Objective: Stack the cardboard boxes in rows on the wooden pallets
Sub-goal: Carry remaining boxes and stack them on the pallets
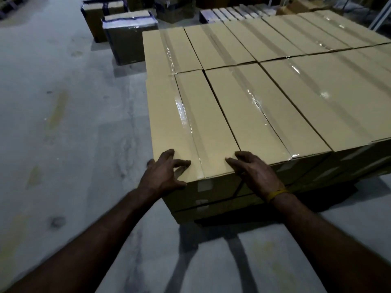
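Note:
Long tan cardboard boxes sealed with clear tape lie side by side in two rows, stacked in layers. The nearest left box point(190, 121) sits at the stack's front left corner. My left hand point(163, 174) rests on its near left corner, fingers spread over the top edge. My right hand point(251, 172), with a yellow band at the wrist, lies flat on the near right corner of the same box, fingers apart. Neither hand grips anything. The neighbouring box point(254, 115) touches it on the right. The pallet under the stack is hidden in shadow.
Grey concrete floor point(63, 123) stretches to the left and in front of the stack. Dark wrapped cartons point(129, 37) stand on the floor behind the stack's far left corner. More cartons and pale flat packs point(234, 12) sit along the back.

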